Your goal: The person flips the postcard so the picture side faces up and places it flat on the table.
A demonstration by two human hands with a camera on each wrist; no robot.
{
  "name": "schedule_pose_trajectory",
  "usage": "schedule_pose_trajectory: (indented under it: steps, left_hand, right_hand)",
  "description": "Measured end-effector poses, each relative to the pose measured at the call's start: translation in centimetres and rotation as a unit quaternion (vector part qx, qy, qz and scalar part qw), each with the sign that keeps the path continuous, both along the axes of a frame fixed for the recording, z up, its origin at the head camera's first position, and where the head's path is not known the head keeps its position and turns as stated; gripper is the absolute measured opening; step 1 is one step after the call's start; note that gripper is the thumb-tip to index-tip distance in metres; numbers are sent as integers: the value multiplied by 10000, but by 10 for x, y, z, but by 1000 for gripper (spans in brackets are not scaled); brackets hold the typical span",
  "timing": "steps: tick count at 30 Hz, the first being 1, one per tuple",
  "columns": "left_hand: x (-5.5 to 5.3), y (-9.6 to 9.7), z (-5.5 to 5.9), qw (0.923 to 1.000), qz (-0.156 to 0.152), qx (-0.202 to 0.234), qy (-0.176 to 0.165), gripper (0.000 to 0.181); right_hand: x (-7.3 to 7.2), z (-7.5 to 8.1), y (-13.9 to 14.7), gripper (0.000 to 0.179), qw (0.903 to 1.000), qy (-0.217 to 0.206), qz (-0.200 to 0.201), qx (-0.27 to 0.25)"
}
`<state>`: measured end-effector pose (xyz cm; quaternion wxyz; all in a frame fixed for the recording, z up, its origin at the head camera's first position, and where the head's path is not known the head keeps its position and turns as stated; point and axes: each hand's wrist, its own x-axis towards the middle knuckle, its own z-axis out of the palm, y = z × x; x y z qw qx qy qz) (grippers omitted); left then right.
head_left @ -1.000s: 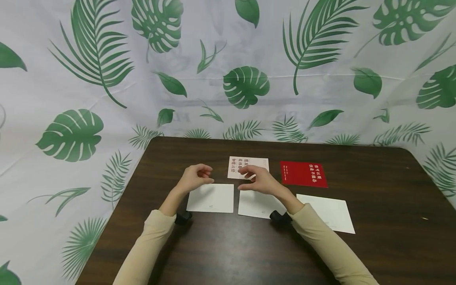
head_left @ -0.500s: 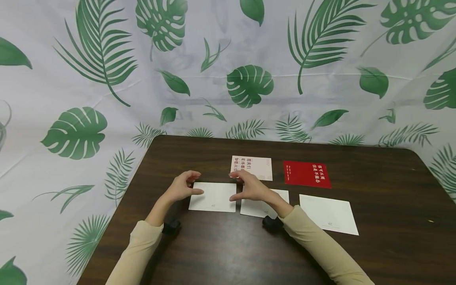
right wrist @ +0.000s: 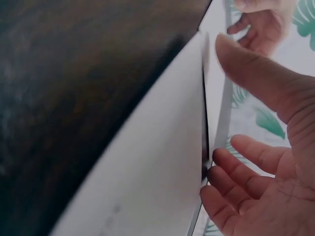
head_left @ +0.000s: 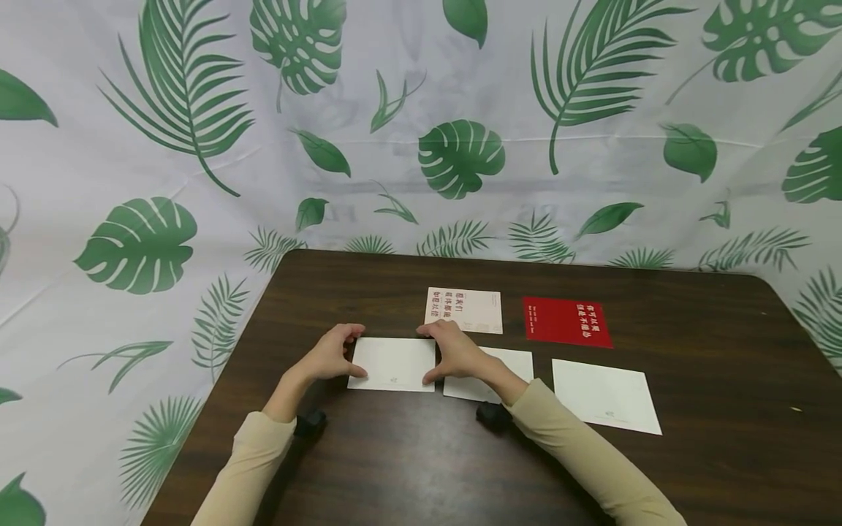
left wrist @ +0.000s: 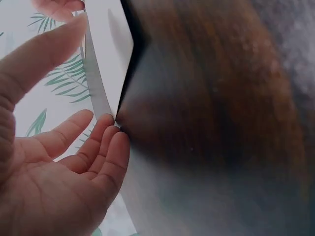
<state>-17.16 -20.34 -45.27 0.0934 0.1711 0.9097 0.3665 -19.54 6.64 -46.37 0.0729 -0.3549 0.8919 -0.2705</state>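
Wearing beige sleeves [head_left: 585, 449] and black wrist cameras [head_left: 310, 422], a person frames the leftmost white card [head_left: 395, 363], the left hand [head_left: 329, 356] at its left edge and the right hand [head_left: 457, 356] at its right. Thumbs stand spread from the fingers, which are loosely bent and pinch nothing; whether every fingertip touches the card cannot be told. The mirrored stance seems suited to steadying a thin, flat sheet from both ends at once.

The middle white card [head_left: 509, 360] lies partly beneath the right hand, with the right white card [head_left: 607, 394] set askew beyond it to the right. Their small marks and otherwise blank surfaces suggest backs turned up. Farther off lie a pale printed card [head_left: 480, 310] and, to its right, a red card [head_left: 569, 321], lettering up, apparently a separate row.

The dark wood-grain desk [head_left: 408, 453] catches a soft sheen at its near side and ends in rounded far corners. Beyond and to the left hangs a white cloth [head_left: 368, 66] printed with green leaves.
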Motion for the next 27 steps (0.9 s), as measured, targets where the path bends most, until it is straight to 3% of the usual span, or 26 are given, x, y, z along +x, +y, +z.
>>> schedule_pose_trajectory:
  steps: [5,14,18,23,27]
  left_hand:
    - [-2,4,2,9988,-63,-493,-19,72]
    - [-11,10,2,9931,56,-1157,-179,56]
    - [-13,11,4,9919,33,-1249,-216,56]
    - [-14,12,4,9925,-43,-1208,-159,70]
    - [-13,10,6,9937,-126,-1115,-63,66]
  right_hand:
    - [0,3,-7,77,9987,104,-195,461]
    - [-6,11,-21,73,9902,-268,-513,1275]
    - [-6,16,-24,74,9857,-257,-543,1572]
    - [-3,19,-25,79,9832,-142,-629,1705]
    - [0,20,-25,80,9811,44,-660,1820]
